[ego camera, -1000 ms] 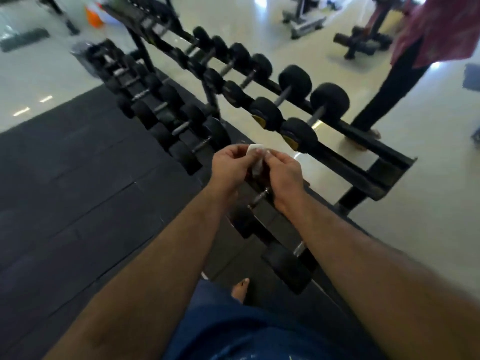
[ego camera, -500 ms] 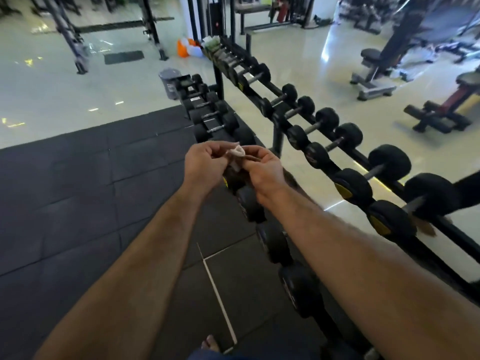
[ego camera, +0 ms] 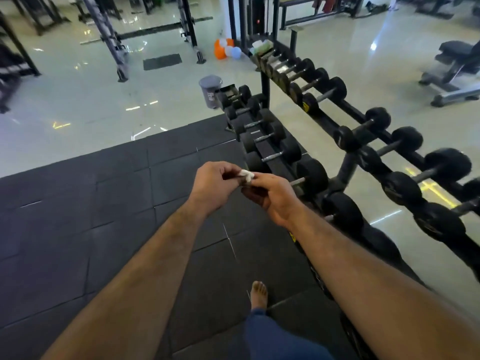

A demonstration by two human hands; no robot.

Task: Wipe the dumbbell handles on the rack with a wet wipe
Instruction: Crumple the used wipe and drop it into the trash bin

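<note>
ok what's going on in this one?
A person stands beside a dumbbell rack in a gym, pinching a small white wet wipe between the left hand and right hand, held in front of the body. The wipe is bunched up and touches no dumbbell handle. The nearest lower-tier dumbbells sit just beyond the hands.

white wet wipe [ego camera: 246,174], black dumbbells [ego camera: 281,152], grey bin [ego camera: 210,91]

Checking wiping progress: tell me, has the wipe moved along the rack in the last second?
Yes. The wipe, pinched by both hands, was over a lower-rack dumbbell handle; now it sits left of the rack, over the mat.
</note>
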